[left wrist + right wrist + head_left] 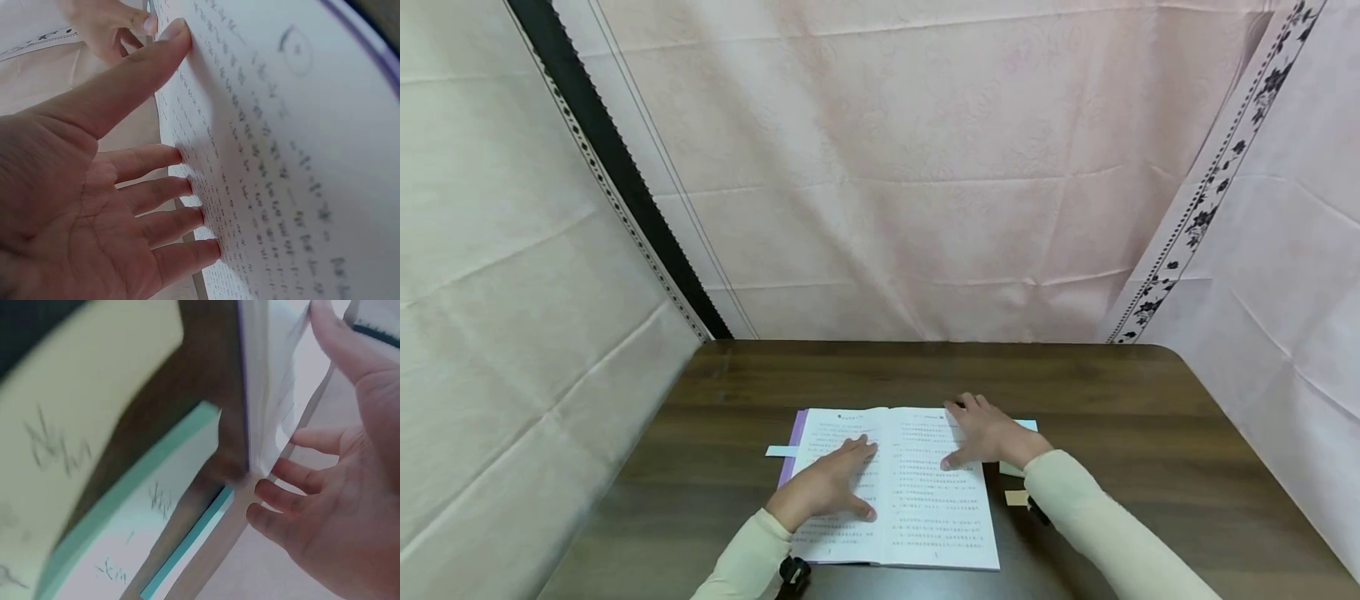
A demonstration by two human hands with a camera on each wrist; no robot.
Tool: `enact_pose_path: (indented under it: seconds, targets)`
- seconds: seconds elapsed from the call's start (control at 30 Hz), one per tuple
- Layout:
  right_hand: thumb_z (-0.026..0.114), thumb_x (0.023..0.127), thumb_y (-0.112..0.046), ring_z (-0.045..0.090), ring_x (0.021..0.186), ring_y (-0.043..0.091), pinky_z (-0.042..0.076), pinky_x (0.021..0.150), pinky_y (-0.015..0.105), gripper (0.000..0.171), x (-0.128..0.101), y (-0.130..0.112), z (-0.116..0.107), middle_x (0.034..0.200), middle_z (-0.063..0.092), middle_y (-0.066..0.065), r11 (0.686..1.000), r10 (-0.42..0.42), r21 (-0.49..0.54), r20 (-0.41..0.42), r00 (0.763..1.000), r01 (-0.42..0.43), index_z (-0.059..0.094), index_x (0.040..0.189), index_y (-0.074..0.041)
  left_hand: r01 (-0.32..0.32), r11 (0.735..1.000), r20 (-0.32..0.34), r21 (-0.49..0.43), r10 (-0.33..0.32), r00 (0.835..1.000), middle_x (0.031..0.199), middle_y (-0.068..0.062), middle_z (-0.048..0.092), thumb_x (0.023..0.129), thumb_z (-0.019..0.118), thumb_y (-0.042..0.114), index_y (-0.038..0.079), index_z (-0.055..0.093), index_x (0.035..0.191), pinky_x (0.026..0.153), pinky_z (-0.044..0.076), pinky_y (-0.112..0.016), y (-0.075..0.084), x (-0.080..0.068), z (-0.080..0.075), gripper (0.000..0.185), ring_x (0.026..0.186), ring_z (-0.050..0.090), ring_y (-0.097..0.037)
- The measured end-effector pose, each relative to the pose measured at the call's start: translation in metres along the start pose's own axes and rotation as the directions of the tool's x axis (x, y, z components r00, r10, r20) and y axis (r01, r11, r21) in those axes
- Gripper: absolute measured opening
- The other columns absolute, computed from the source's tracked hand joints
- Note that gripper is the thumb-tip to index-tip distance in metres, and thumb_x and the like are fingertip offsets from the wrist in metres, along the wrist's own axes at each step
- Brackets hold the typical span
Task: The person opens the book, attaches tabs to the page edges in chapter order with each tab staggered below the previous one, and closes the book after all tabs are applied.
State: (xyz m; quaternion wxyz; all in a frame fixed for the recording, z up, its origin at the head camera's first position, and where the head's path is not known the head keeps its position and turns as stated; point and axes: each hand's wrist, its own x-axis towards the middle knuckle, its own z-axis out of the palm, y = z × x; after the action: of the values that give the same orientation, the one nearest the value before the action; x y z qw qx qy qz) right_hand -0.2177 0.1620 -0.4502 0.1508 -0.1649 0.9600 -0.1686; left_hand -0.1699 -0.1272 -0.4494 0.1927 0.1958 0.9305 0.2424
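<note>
A notebook [934,525] lies spread flat, its white pages covered with rows of writing and a purple cover edge [792,437] showing at the left. My left hand [827,485] rests on the left page with fingers extended; in the left wrist view, thumb and fingertips touch the paper. Over the upper right corner of the right page is my right hand [988,435]. Its thumb touches the page, and in the right wrist view its slightly bent fingers [281,515] spread along the page edge. No sheet is seen lifted.
Light blue [1027,425], green [1011,469] and yellow [1016,497] paper pieces lie by the notebook's right side, two with handwriting. A pale blue tab [781,451] sticks out on the left. The brown wooden table [700,492] meets hanging pale cloth [925,208].
</note>
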Motion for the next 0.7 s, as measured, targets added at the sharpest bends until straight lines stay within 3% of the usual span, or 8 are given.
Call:
enact_pose_path:
  seconds: [0.13, 0.43, 0.57, 0.7]
  targets:
    - [0.089, 0.081, -0.052, 0.03, 0.153, 0.047, 0.038, 0.117, 0.062, 0.108, 0.003, 0.005, -0.002, 0.164, 0.035, 0.024, 0.999, -0.014, -0.034, -0.009, 1.0, 0.014, 0.038, 0.162, -0.002, -0.008, 1.0, 0.005, -0.001, 0.008, 1.0, 0.172, -0.016, 0.03, 0.074, 0.097, 0.028, 0.004, 0.045, 0.159, 0.126, 0.025, -0.06, 0.001, 0.001, 0.002, 0.102, 0.159, 0.025, -0.039]
    - [0.09, 0.082, -0.045, 0.035, 0.15, 0.046, 0.033, 0.121, 0.06, 0.093, -0.004, -0.01, 0.003, 0.158, 0.045, 0.021, 0.989, -0.058, -0.142, -0.095, 0.994, 0.044, 0.051, 0.153, 0.0, -0.007, 1.0, 0.002, 0.012, 0.007, 1.0, 0.171, -0.017, 0.029, 0.074, 0.097, 0.028, 0.003, 0.045, 0.159, 0.125, 0.026, -0.061, 0.002, -0.003, 0.001, 0.102, 0.159, 0.025, -0.04]
    - [0.092, 0.08, -0.045, 0.037, 0.148, 0.046, 0.035, 0.12, 0.059, 0.09, -0.003, -0.007, 0.002, 0.155, 0.047, 0.021, 0.99, -0.07, -0.126, -0.107, 0.992, 0.056, 0.055, 0.147, 0.002, -0.012, 1.0, 0.006, 0.003, 0.012, 1.0, 0.171, -0.018, 0.029, 0.074, 0.096, 0.027, 0.003, 0.044, 0.159, 0.125, 0.025, -0.062, 0.003, -0.003, 0.0, 0.102, 0.159, 0.025, -0.041]
    - [0.092, 0.081, -0.045, 0.037, 0.148, 0.044, 0.039, 0.117, 0.057, 0.087, 0.003, 0.003, -0.004, 0.155, 0.045, 0.023, 0.997, -0.06, -0.045, -0.119, 0.991, 0.055, 0.055, 0.144, 0.003, -0.007, 1.0, -0.001, 0.009, 0.007, 1.0, 0.171, -0.018, 0.029, 0.074, 0.096, 0.026, 0.002, 0.044, 0.159, 0.125, 0.025, -0.061, 0.004, 0.0, 0.0, 0.102, 0.159, 0.024, -0.04]
